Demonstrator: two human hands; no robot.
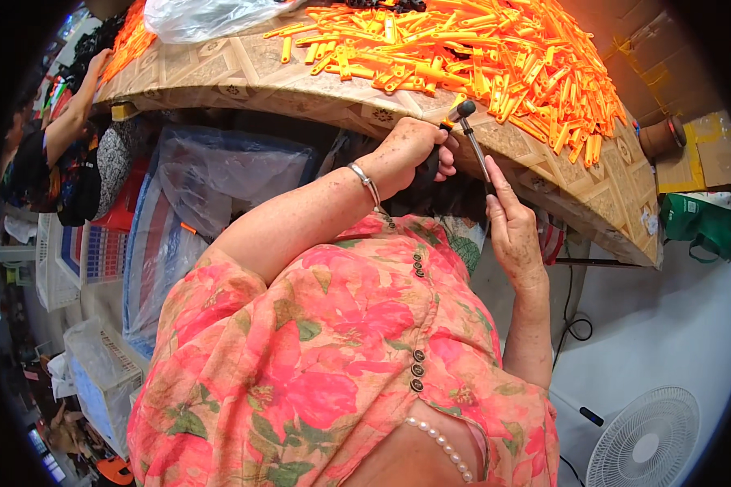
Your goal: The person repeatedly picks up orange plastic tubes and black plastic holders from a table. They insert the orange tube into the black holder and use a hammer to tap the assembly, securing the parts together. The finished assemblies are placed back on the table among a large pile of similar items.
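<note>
My left hand point(417, 146), with a metal bangle at its wrist, is closed round a black and orange piece point(444, 126) at the table's near edge. Most of that piece is hidden by my fingers. In my right hand point(515, 235) is a small hammer point(477, 144) with a slim metal shaft and a dark round head. The head is close by the orange end of the piece; whether they touch I cannot tell. Just beyond both hands lies a wide heap of flat orange plastic parts point(495, 57).
The table point(227, 69) has a patterned cover and a curved-looking near edge. On it lie a clear plastic bag point(211, 18) and some black parts point(394, 5). A plastic-lined crate point(195, 178) stands at left, near another person's arm point(73, 114). A white fan point(646, 446) is at lower right.
</note>
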